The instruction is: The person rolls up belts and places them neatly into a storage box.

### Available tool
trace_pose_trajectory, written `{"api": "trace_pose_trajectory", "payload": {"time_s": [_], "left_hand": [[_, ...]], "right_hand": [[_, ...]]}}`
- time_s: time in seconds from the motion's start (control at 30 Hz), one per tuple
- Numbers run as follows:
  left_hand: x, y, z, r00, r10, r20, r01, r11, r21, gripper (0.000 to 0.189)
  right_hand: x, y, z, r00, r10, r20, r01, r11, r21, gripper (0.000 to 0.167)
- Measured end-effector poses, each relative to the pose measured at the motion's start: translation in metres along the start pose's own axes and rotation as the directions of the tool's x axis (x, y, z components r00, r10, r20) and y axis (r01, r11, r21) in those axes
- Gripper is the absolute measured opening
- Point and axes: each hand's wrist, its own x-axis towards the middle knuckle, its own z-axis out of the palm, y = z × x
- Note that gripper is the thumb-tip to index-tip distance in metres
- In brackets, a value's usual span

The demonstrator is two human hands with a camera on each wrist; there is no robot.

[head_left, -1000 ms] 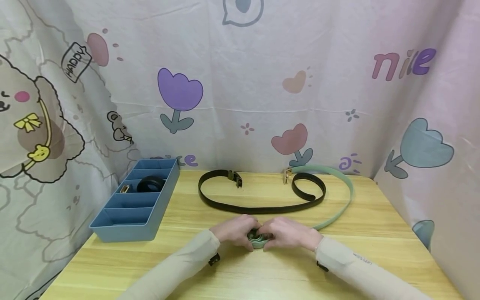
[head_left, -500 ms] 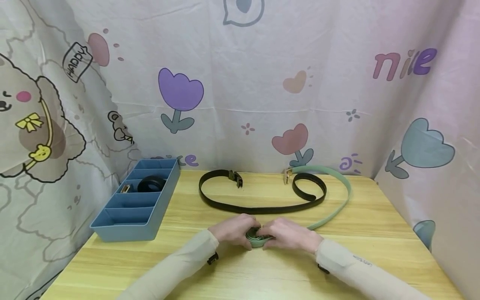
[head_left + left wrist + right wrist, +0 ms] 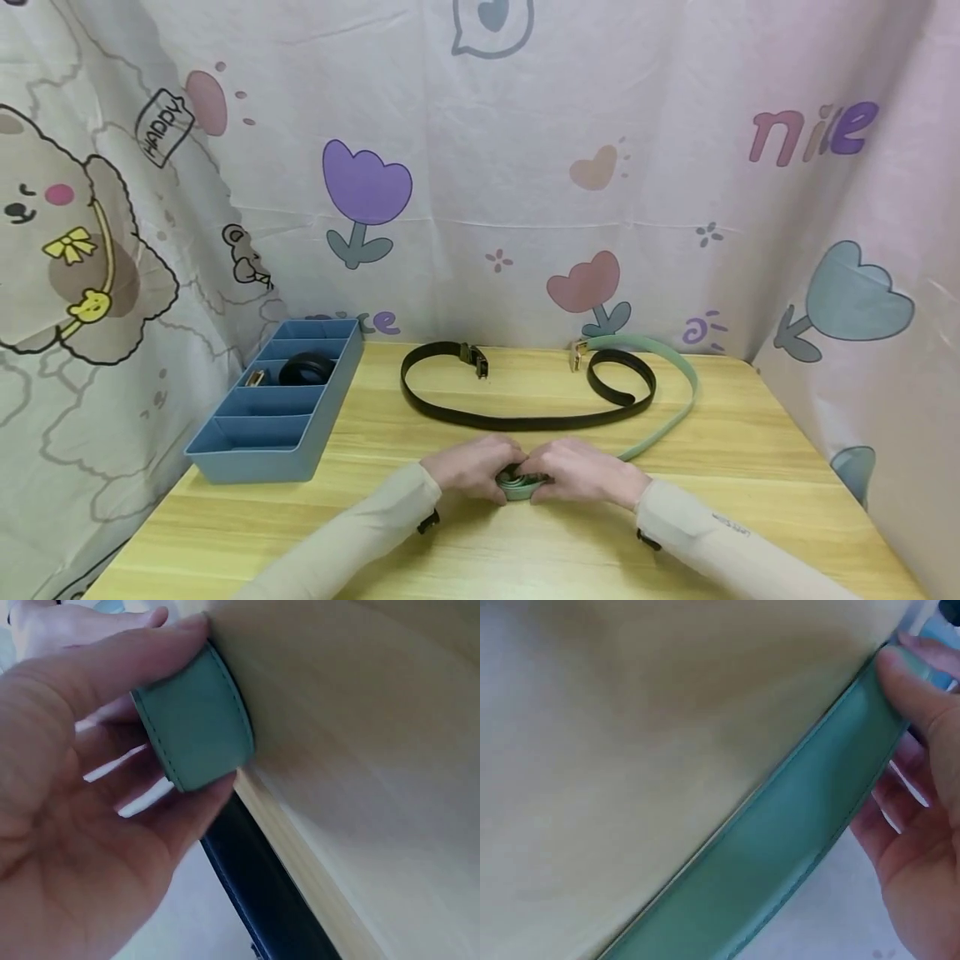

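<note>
A green belt point(image 3: 517, 492) is rolled into a coil at one end, standing on its edge on the table. Its loose length curves away to the right and back, ending at a gold buckle point(image 3: 576, 357). My left hand point(image 3: 474, 468) grips the coil from the left, thumb and fingers curled round it; the left wrist view shows the stitched belt point(image 3: 199, 724) between them. From the right, my right hand point(image 3: 581, 471) pinches the belt point(image 3: 795, 802) where the straight length meets the coil. Both hands partly hide the coil's middle.
Behind the hands a black belt point(image 3: 510, 422) lies on the wooden table point(image 3: 420, 550), its dark buckle point(image 3: 474, 358) at the back. A blue divided tray point(image 3: 307, 450) at left holds a rolled black belt point(image 3: 306, 369) with a gold buckle. Printed curtains point(image 3: 480, 167) surround the table.
The green belt's loose loop on the right has drawn in slightly toward the coil. Both hands stay round the coil, with small finger shifts. The head view has shifted slightly.
</note>
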Motion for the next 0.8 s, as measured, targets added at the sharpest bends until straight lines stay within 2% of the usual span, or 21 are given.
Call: {"api": "trace_pose_trajectory", "payload": {"time_s": [0.07, 0.23, 0.33, 0.5, 0.7, 0.8], "left_hand": [[0.0, -0.0007, -0.0003, 1.0, -0.007, -0.01, 0.007, 1.0, 0.003, 0.037], [0.001, -0.0022, 0.0007, 0.997, -0.047, -0.062, 0.048, 0.998, 0.026, 0.039], [0.0018, -0.0041, -0.0004, 0.998, -0.034, -0.049, 0.035, 0.999, 0.035, 0.036], [0.0013, -0.0073, -0.0024, 1.0, 0.0, -0.018, 0.0, 1.0, -0.014, 0.037], [-0.0005, -0.0062, 0.0001, 0.996, -0.076, -0.055, 0.075, 0.997, -0.017, 0.045], [-0.0003, -0.0074, -0.0003, 0.996, -0.076, -0.046, 0.075, 0.997, -0.027, 0.043]], "right_hand": [[0.0015, -0.0011, -0.0011, 1.0, -0.002, 0.005, 0.002, 1.0, -0.02, 0.01], [0.0051, -0.0018, 0.0, 1.0, -0.011, -0.002, 0.011, 1.0, -0.019, 0.014], [0.0043, -0.0003, -0.0005, 1.0, -0.003, 0.01, 0.003, 1.0, -0.002, 0.012], [0.0024, 0.0009, -0.0013, 1.0, -0.011, 0.017, 0.012, 0.999, -0.035, 0.014], [0.0019, -0.0002, 0.0004, 0.999, -0.035, 0.003, 0.035, 0.999, -0.033, 0.017], [-0.001, 0.0025, 0.0001, 1.0, -0.027, 0.009, 0.027, 1.0, -0.01, 0.017]]}}
